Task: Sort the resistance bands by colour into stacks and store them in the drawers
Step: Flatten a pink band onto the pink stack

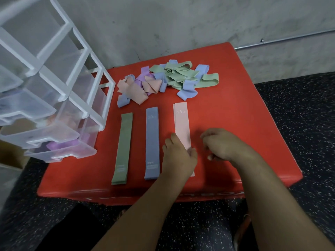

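Note:
Three flat stacks lie side by side on the red padded box (253, 124): a green stack (123, 147), a blue stack (152, 142) and a pink stack (182, 124). My left hand (178, 158) rests flat on the near part of the pink stack, fingers straight. Just right of that stack my right hand (223, 144) hovers with loosely curled fingers and holds nothing. A tangled heap of unsorted bands (163, 78) in pink, purple, blue and green lies at the back of the box.
A white-framed unit of clear plastic drawers (54, 105) stands at the left, several pulled out, with purple and pink bands inside the lower ones. A grey wall rises behind. Dark speckled floor surrounds the box.

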